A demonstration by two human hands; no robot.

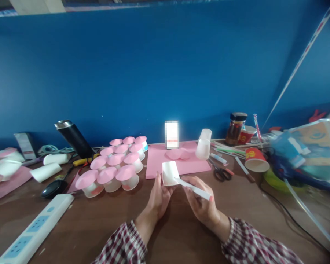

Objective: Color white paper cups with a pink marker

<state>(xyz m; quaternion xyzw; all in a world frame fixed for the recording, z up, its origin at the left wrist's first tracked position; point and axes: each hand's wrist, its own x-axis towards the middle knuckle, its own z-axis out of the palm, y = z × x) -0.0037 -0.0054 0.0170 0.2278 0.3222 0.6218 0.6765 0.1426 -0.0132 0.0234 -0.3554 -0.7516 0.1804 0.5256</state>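
Bare brown wooden tabletop [178, 234] lies open in front of both sleeves. To the left, a cluster of about 12 pink-lidded white cups [116, 167] blocks the way, with a long white power strip [35, 231] nearer. Beyond lies a flat pink paper sheet [156, 161]. To the right, black-handled scissors [220, 172] and a tipped red paper cup [255, 160] crowd the surface.

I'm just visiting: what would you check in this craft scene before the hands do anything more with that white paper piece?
1. White paper piece held by left hand: ok.
2. White strip pinched in right hand: ok.
3. Strip's far end meets the paper piece: ok; whether it is glued, cannot tell.
4. Bare table under the hands: ok.
5. Scissors lying apart from the hands, to the right: ok.
6. Pink-topped cups standing apart, left of the hands: ok.
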